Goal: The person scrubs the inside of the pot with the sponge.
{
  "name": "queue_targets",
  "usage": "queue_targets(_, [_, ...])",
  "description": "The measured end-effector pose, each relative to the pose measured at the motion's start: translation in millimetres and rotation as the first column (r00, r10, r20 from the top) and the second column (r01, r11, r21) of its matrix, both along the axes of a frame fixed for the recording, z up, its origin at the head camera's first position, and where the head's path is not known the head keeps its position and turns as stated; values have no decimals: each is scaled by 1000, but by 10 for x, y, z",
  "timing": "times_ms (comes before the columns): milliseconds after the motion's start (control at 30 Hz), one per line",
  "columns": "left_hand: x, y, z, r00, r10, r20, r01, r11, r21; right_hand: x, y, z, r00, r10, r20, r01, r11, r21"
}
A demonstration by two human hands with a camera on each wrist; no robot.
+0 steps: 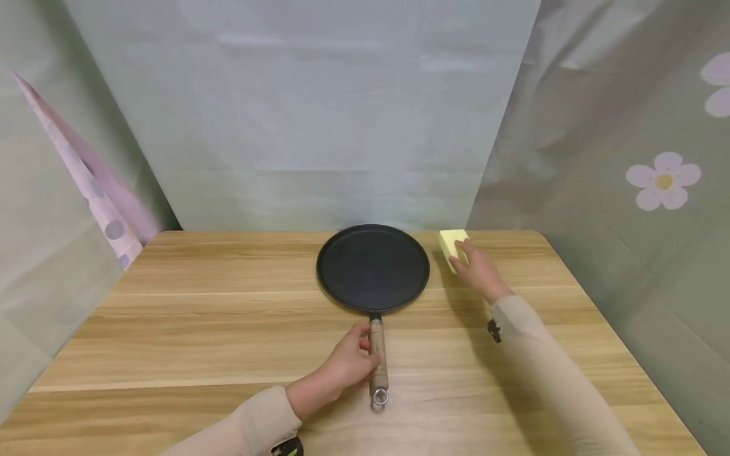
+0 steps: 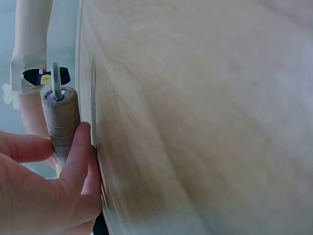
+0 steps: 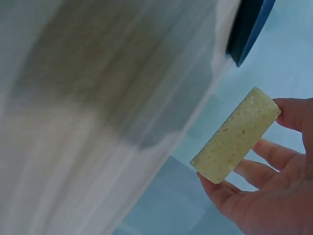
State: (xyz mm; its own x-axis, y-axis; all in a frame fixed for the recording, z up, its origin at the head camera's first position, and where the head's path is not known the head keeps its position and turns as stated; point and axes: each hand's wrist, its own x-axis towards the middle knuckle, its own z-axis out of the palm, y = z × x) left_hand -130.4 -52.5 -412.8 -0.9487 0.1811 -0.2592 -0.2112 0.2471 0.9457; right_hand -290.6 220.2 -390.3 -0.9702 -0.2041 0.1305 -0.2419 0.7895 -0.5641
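Note:
A flat round black pan (image 1: 373, 268) lies on the wooden table, its wood-look handle (image 1: 377, 354) pointing toward me. My left hand (image 1: 345, 361) grips that handle from the left. In the left wrist view, thumb and fingers of the left hand (image 2: 44, 191) pinch the handle (image 2: 61, 115) from both sides, below its metal ring (image 2: 56, 81). To the right of the pan, my right hand (image 1: 481, 272) holds a pale yellow sponge (image 1: 452, 244). The right wrist view has the block-shaped sponge (image 3: 237, 134) between thumb and fingertips of the right hand (image 3: 279, 191), apart from the tabletop.
The wooden table (image 1: 188, 329) reaches back to a pale grey-green curtain (image 1: 342, 114). More curtain hangs at both sides, with a printed flower (image 1: 663, 181) on the right one. A dark wrist strap piece (image 1: 494, 330) shows at the right sleeve.

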Motion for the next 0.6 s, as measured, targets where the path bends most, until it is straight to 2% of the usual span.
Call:
queue_targets(400, [-4,-14,3,1000,-3,9,3,1000,19,23,125,-115,995,-72,70,71,997,16])
queue_targets(600, [-3,-14,15,1000,-7,16,7,1000,18,32,124,-145,986,-102,134,99,995,34])
